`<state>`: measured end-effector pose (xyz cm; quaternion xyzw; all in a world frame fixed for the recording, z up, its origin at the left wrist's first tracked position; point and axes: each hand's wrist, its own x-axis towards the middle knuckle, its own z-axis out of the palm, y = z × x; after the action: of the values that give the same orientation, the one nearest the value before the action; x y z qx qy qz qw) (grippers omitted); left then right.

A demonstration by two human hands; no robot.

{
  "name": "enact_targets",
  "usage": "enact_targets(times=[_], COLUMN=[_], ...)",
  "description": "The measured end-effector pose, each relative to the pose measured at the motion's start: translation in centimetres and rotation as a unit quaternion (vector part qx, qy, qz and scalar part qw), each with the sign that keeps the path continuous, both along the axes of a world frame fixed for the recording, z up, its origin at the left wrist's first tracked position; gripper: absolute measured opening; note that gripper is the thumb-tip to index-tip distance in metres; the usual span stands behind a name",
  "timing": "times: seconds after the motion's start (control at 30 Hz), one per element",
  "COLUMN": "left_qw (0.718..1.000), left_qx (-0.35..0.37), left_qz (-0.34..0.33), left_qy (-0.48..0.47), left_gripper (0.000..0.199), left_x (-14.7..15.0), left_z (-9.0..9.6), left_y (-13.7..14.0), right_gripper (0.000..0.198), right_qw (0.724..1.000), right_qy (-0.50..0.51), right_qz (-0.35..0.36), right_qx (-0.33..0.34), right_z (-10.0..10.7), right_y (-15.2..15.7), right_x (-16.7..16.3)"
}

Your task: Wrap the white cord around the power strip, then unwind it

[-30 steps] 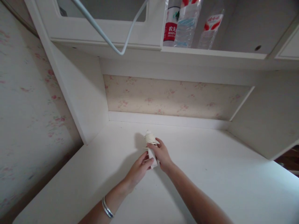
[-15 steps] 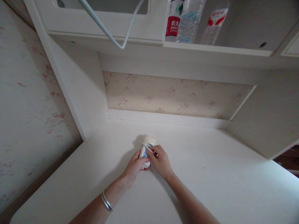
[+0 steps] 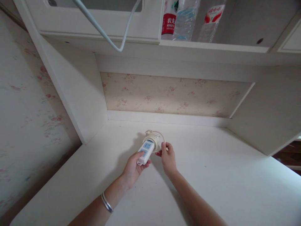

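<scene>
My left hand (image 3: 135,164) is closed around the near end of a white power strip (image 3: 146,152) with blue socket faces, its thumb on top. Cream cord (image 3: 151,137) is wound in several turns about the strip's far end. A plug (image 3: 148,132) shows at the far side of the coil. From there a loop of cord arcs right to my right hand (image 3: 168,157), which pinches it between thumb and fingers beside the strip. Both hands are above the white desk (image 3: 202,188).
Overhead is a white shelf (image 3: 211,46) with plastic bottles (image 3: 185,22) on it. A pale blue cord (image 3: 105,31) hangs in front of the cabinet. White side panels (image 3: 68,84) close in the desk left and right. Flowered wallpaper (image 3: 145,94) covers the back.
My right hand has moved right, away from the strip, drawing a loop of cord outward. The sockets and the plug now show. My left hand keeps its hold, with the strip tilted more to the right.
</scene>
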<state>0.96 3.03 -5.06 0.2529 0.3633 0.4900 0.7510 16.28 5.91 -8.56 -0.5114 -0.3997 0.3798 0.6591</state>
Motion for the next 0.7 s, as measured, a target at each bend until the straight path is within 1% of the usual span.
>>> enact_targets(times=[0.17, 0.27, 0.33, 0.43, 0.5, 0.6, 0.7], left_qw=[0.999, 0.999, 0.999, 0.998, 0.997, 0.995, 0.993], left_qx=[-0.008, -0.011, -0.013, 0.0, 0.014, 0.036, 0.06], left_qz=[-0.012, -0.019, -0.016, -0.018, -0.029, -0.063, -0.096], left_qy=[-0.038, -0.045, -0.05, -0.063, -0.068, -0.068, -0.04], left_gripper=[0.032, 0.032, 0.032, 0.033, 0.034, 0.034, 0.031], left_x=[0.0, 0.0, 0.0, -0.3, -0.7, -1.3, -1.8], left_z=[0.7, 0.9, 0.9, 0.7, 0.6, 0.8, 1.1], left_y=[-0.7, -0.9, -0.8, -0.5, -0.3, -0.3, -0.4], right_gripper=[0.039, 0.035, 0.03, 0.029, 0.03, 0.03, 0.026], right_qw=[0.996, 0.991, 0.986, 0.976, 0.973, 0.971, 0.979], right_qy=[0.079, 0.12, 0.16, 0.215, 0.228, 0.232, 0.201], right_qz=[-0.029, -0.044, -0.036, 0.006, 0.027, 0.041, 0.047], right_qx=[-0.016, -0.024, -0.021, -0.02, -0.025, -0.025, -0.008], right_z=[-0.3, -0.5, -0.5, -0.5, -0.4, -0.4, -0.1], right_y=[0.4, 0.7, 0.9, 1.0, 1.0, 1.1, 1.4], right_x=[-0.1, 0.1, 0.3, 0.4, 0.4, 0.5, 1.0])
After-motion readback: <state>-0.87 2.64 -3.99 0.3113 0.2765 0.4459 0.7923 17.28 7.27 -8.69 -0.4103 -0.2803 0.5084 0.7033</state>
